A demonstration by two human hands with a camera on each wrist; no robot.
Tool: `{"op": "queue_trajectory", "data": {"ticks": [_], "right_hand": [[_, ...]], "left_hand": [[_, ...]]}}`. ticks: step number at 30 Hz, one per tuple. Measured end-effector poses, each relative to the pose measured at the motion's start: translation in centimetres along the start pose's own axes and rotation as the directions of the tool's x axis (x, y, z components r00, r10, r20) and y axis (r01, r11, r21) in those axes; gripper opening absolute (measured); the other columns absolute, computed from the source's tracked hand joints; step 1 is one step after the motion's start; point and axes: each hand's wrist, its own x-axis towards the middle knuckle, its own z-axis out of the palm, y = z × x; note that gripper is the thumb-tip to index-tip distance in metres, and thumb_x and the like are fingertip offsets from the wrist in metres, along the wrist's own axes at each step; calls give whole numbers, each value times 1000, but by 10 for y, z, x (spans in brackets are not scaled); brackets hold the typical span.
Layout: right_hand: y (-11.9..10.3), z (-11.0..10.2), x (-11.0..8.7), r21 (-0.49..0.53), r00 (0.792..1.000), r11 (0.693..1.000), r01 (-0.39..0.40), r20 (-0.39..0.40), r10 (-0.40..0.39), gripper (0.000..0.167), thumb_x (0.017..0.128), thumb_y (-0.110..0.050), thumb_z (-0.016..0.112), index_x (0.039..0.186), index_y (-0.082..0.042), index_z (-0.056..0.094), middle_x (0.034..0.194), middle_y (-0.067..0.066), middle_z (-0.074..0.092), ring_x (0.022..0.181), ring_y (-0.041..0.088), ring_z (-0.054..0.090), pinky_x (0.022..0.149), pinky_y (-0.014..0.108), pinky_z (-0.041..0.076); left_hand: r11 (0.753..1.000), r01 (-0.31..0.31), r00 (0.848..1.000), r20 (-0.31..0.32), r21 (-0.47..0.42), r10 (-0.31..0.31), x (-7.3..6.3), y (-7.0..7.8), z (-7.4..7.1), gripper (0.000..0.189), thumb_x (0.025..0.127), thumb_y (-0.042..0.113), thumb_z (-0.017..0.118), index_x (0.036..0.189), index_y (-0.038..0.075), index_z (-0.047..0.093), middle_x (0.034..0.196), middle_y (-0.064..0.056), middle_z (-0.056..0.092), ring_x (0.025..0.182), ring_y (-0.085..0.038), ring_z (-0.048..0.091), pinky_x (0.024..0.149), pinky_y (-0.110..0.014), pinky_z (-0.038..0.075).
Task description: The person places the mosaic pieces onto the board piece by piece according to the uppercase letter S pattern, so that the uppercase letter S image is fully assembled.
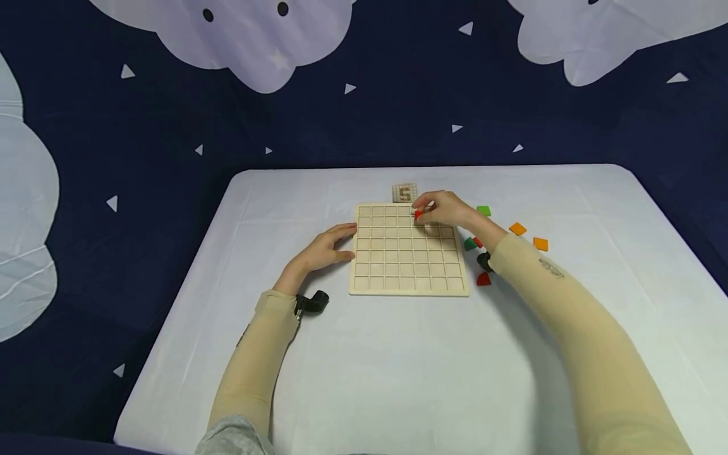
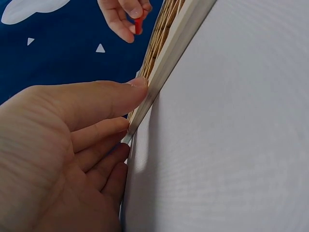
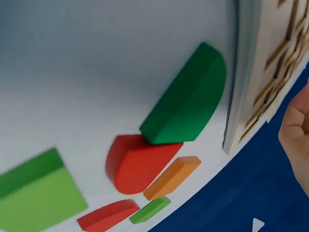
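My right hand [image 1: 446, 208] pinches a small red piece [image 1: 418, 215] between thumb and fingertips, over the upper right part of a pale wooden grid board [image 1: 392, 295]. In the left wrist view the red piece [image 2: 138, 25] shows edge-on in those fingers. My left hand [image 1: 321, 249] rests at the board's left edge with its fingers fairly straight. Up close, the left thumb [image 2: 108, 99] touches the side of the board [image 2: 169, 60]. The right wrist view shows only part of a hand [image 3: 297, 140] at its right border; the held piece is hidden there.
Right of the board lie a dark green piece [image 1: 470, 244], red pieces [image 1: 483, 279], a light green piece [image 1: 483, 210] and orange pieces [image 1: 540, 244]. A small patterned card [image 1: 404, 193] lies behind the board. Each wrist carries a black camera [image 1: 313, 302]. A navy curtain [image 1: 398, 114] hangs behind the white table [image 1: 398, 373].
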Motion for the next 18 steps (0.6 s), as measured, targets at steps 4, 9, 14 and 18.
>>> {"op": "queue_trajectory", "data": {"ticks": [4,9,14,18], "right_hand": [[2,5,5,-25,1000,1000,7,18,-6,38,86,-12,69,121,-3,60,110,12,59,95,27,56,79,38,48],[5,11,7,-84,999,996,25,30,-22,36,84,-10,69,118,-3,61,104,10,59,95,26,57,79,38,48],[3,16,7,-144,996,986,83,29,-79,33,84,-6,69,116,0,61,105,13,59,95,27,57,81,39,48],[0,17,10,-170,994,979,113,19,-111,32,84,-4,70,114,1,62,105,14,58,94,27,57,81,38,48]], "left_hand": [[1000,0,1000,0,7,0,0,0,1,66,86,11,69,142,-4,37,150,-15,31,139,-28,22,113,-39,17],[1000,-4,1000,11,5,4,0,-2,3,66,86,12,69,142,-2,37,150,-13,30,139,-26,22,113,-37,17],[1000,-16,1000,5,1,16,0,-4,4,66,86,10,68,142,-2,37,150,-12,30,139,-25,23,113,-35,17],[1000,-16,1000,-3,2,16,-2,-3,1,66,85,10,68,142,-3,37,150,-13,30,139,-25,23,113,-35,17]]}}
